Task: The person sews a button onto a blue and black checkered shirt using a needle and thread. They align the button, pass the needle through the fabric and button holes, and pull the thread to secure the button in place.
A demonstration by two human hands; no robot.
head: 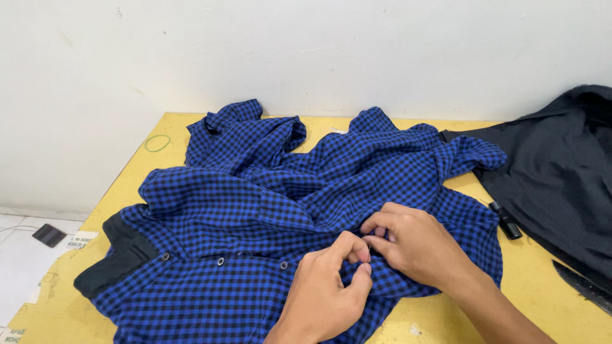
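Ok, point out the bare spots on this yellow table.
Bare table shows between the checked shirt and the dark garment, by the small black cylinder. Another strip lies at the far left corner around the green rubber band. The middle is crowded by shirt and both hands.

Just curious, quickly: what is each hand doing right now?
Left hand: fingers pinched on the blue checked shirt.
Right hand: fingers pinched on the same shirt.

two hands point(331, 286) point(411, 245), one checked shirt point(268, 197), three snaps point(220, 261)
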